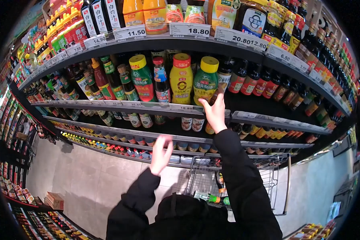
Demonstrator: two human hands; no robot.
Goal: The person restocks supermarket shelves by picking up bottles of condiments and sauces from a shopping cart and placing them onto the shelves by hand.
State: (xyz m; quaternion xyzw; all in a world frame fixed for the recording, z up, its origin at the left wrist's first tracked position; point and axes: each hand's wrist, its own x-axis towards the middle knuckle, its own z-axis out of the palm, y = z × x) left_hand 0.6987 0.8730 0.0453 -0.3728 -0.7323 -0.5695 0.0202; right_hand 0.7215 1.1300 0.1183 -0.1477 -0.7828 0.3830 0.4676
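My right hand (215, 113) reaches up to the middle shelf, its thumb and fingers apart at the lower right side of a green bottle with a yellow cap (206, 80). Whether it grips that bottle is hard to tell. A yellow bottle with a red cap (181, 80) stands just left of the green one, and a dark bottle (225, 75) is at its right. My left hand (161, 154) hangs in the air in front of the lower shelves, blurred, with its fingers bent. What it holds, if anything, cannot be made out.
Above runs a shelf edge with price tags (189, 30) and bottles over it. A wire shopping cart (276, 180) with a few bottles stands below my right arm. On the floor at the left lies a cardboard box (55, 201). More stocked shelves line the left side.
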